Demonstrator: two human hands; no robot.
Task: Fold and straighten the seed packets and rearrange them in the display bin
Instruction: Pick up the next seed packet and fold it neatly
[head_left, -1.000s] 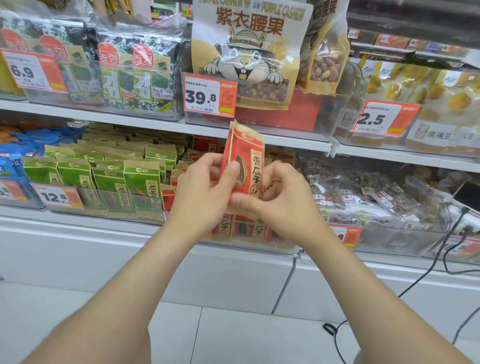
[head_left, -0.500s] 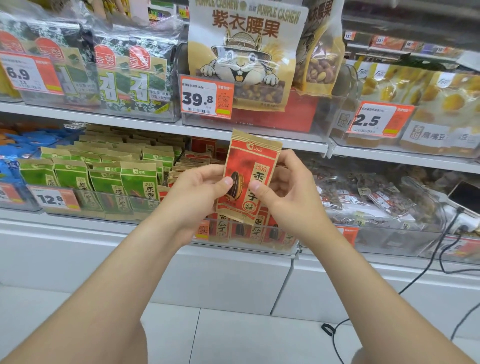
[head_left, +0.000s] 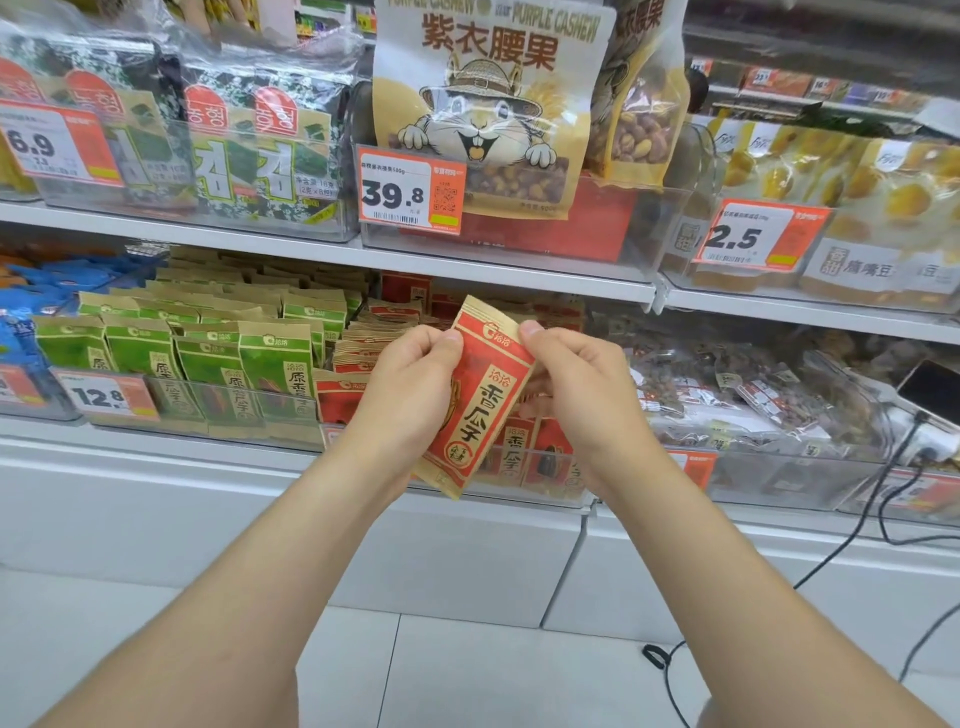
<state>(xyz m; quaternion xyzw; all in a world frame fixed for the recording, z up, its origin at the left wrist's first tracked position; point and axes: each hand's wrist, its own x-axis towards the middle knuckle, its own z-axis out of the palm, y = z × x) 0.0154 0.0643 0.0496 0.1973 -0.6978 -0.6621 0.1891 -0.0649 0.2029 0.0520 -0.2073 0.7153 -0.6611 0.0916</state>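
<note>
A red and tan seed packet (head_left: 480, 400) hangs tilted in front of the lower shelf, its top leaning right. My left hand (head_left: 410, 395) pinches its upper left edge. My right hand (head_left: 576, 395) pinches its upper right corner. Behind the hands stands the clear display bin (head_left: 550, 483) with more red seed packets (head_left: 514, 452) upright at its front and a loose stack of them (head_left: 363, 343) further back.
Green seed packets (head_left: 208, 353) fill the bin to the left, behind a 12.8 price tag (head_left: 106, 397). Clear bagged snacks (head_left: 737, 400) lie to the right. The upper shelf (head_left: 467, 262) carries seaweed, cashew bags and price tags. Black cables (head_left: 857, 530) hang at right.
The packet has turned from edge-on and upright to face-on and tilted. Both hands have slid from its lower middle up to its top corners.
</note>
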